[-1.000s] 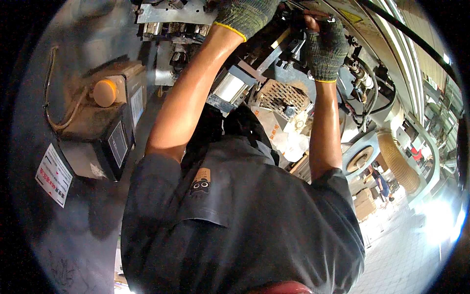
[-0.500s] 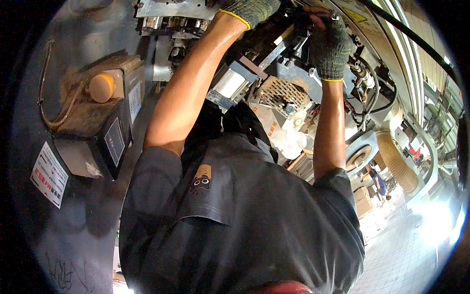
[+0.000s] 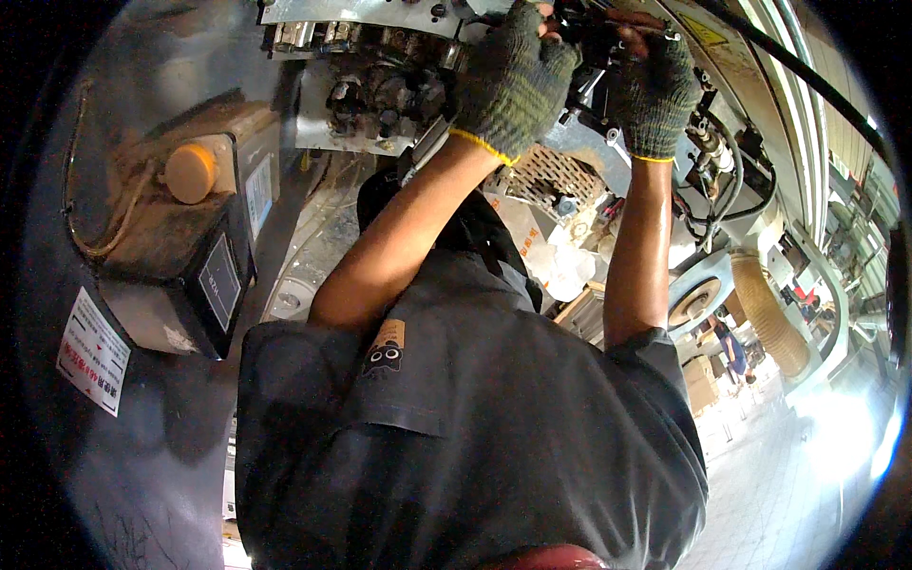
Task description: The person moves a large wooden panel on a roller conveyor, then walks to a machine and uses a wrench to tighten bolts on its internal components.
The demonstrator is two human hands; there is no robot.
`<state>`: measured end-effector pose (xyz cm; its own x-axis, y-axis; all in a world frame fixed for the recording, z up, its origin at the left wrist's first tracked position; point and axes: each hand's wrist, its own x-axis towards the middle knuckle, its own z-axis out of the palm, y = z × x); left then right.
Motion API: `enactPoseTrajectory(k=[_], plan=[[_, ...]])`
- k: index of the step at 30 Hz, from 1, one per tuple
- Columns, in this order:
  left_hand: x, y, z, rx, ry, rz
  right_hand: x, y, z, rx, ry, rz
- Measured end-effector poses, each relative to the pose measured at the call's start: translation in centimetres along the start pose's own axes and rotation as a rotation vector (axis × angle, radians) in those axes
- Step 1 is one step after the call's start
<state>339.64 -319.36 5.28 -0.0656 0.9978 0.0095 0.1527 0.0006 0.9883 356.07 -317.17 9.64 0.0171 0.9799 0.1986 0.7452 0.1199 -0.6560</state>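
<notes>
Both hands wear dark green-grey knit fingerless gloves with yellow cuffs, and both are inside the machine at the top of the view. My left hand [image 3: 513,90] has its fingers curled beside dark metal parts; what is in them is hidden. A short way to the right, my right hand [image 3: 654,95] bends its fingers around something dark among the machine parts, too small and shadowed to name. Between the hands lies a bright metal linkage with bolts [image 3: 591,85]. Left of my left hand is a greasy curved metal mechanism [image 3: 370,43].
A grimy metal tank with an orange cap [image 3: 192,173] stands at left. Below the hands are a perforated brown tray [image 3: 551,176] and white crumpled material [image 3: 567,271]. Cables and hoses [image 3: 722,171] hang at right. Farther off are a ribbed duct [image 3: 768,313] and another person [image 3: 731,351].
My left hand has moved down and to the right, closer to my right hand, uncovering the mechanism at left. My right hand has shifted slightly to the right, fingers still curled.
</notes>
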Motion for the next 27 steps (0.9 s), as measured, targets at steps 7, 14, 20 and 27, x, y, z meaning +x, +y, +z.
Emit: enactPoseTrajectory(k=[7, 14, 20, 27], plan=[[2.8, -3.2, 0.1, -0.315, -0.4, -0.078, -0.3, 0.1, 0.2, 0.105, 0.115, -0.023], [3.8, -2.8, 0.0, -0.663, -0.431, -0.48, 0.2, -1.4, 0.4, -0.063, 0.156, -0.012], [2.9, -4.1, 1.2, -1.112, -0.342, -0.811, 0.0, -1.6, 1.1, -0.118, 0.19, -0.075], [1.8, -8.1, 3.9, -1.368, -0.477, -0.587, 0.3, -1.9, 0.6, -0.168, 0.076, -0.115]])
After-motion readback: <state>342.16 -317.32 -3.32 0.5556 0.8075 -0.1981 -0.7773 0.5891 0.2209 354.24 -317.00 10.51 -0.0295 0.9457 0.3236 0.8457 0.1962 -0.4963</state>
